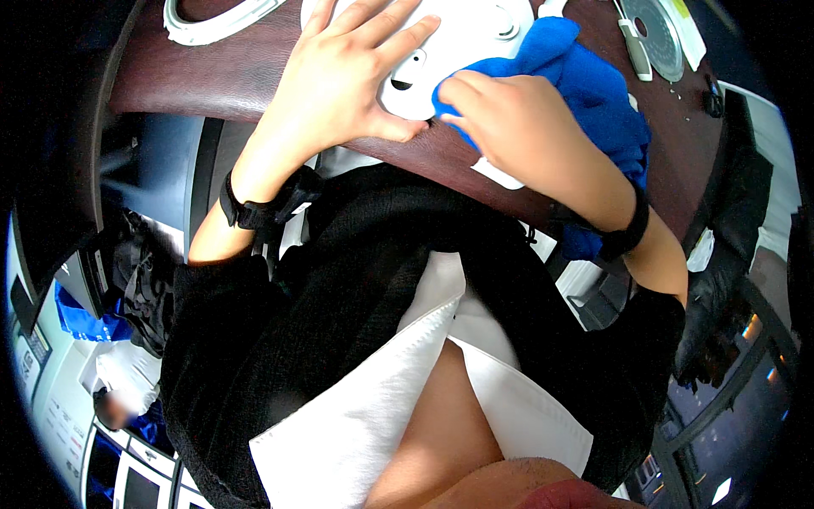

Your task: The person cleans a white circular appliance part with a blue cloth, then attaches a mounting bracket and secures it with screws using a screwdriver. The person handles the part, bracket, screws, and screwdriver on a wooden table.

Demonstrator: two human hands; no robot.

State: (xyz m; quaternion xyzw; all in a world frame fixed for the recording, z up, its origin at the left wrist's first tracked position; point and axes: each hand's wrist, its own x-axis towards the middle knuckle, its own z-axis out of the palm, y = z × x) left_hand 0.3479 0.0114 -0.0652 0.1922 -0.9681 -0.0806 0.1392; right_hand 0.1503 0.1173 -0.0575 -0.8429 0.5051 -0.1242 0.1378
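Observation:
A smooth white plastic part (449, 64) with small cut-outs and a round raised spot lies on the dark red-brown table, partly cut off by the top of the view. My left hand (360, 72) rests flat on it, fingers spread, with the thumb along its near edge. My right hand (513, 119) grips a blue cloth (585, 85), pressing a bunched corner against the part's near right edge. The rest of the cloth trails behind my right wrist and hangs over the table's edge.
A white curved ring piece (216, 25) lies at the far left of the table (195, 81). At the far right are a translucent disc (657, 38) and a pale-handled tool (636, 51). A small white piece (498, 174) sits at the near edge. Another person (127, 390) is at lower left.

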